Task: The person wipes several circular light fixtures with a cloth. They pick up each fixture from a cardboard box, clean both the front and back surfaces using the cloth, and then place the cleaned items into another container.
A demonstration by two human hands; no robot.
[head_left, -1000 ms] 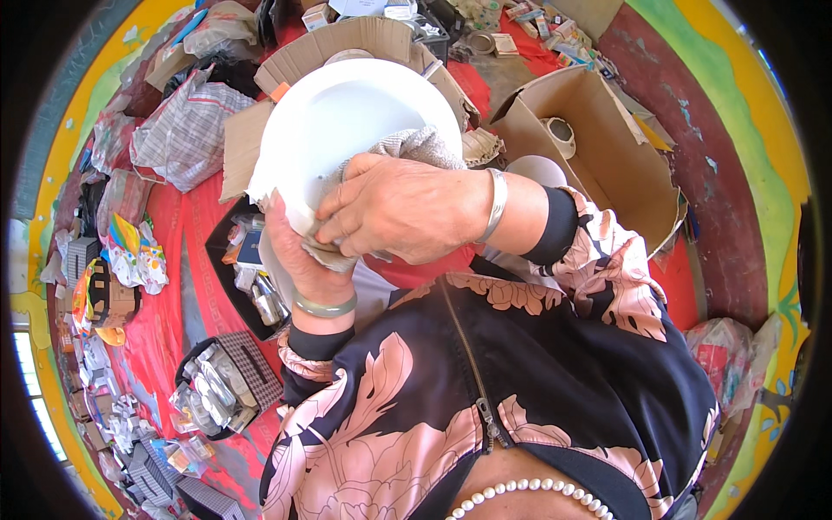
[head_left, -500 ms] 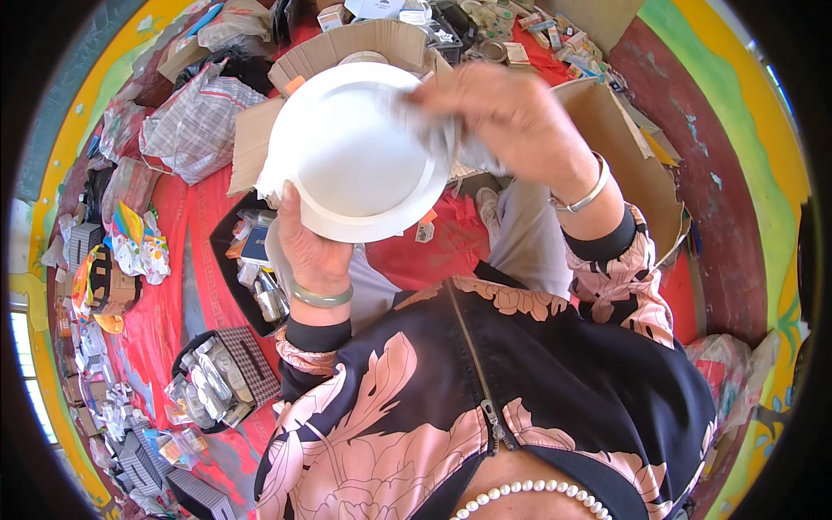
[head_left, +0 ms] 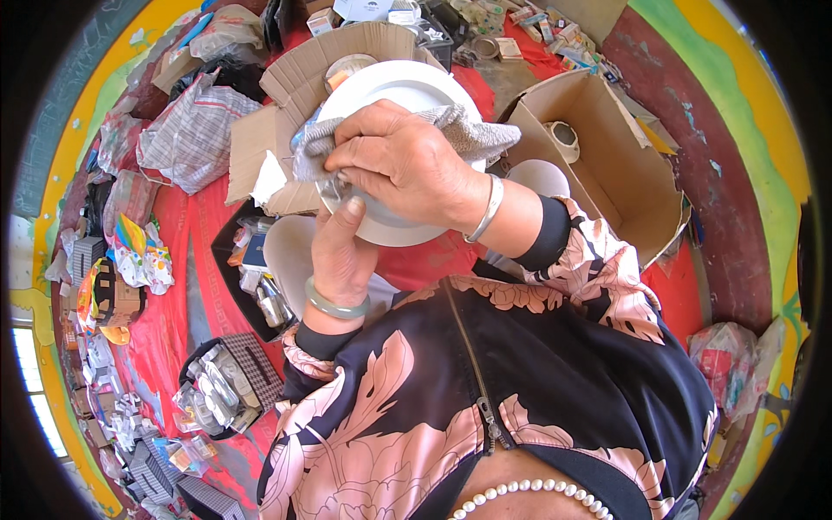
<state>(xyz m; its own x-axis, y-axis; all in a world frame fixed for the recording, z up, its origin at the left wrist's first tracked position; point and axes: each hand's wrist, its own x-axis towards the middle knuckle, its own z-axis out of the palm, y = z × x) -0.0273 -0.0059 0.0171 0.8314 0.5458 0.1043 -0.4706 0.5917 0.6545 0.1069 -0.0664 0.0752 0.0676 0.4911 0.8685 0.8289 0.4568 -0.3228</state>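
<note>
Above our lap: 1 rnd white dish (head_left: pixel 412 91), held at its near-left rim by our L hand (head_left: pixel 341 247), thumb up near the edge, other fingers mostly hidden, prob. to steady it against pressure. Our R hand (head_left: pixel 416 156), fingers bunched on 1 grey cloth (head_left: pixel 477 134), lies across the dish, cloth's loose end past the R rim, apparently gripped mid-length for firm contact. Alongside: 1 cardboard box (head_left: pixel 607 165), R, & 1 dark bin (head_left: pixel 224 251) w/ small pkgs, L, seemingly set for easy reach.

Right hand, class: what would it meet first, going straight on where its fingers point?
The grey fabric cloth the right hand grips; beyond, probably the brown cardboard box flap, though depth is unclear.
</note>
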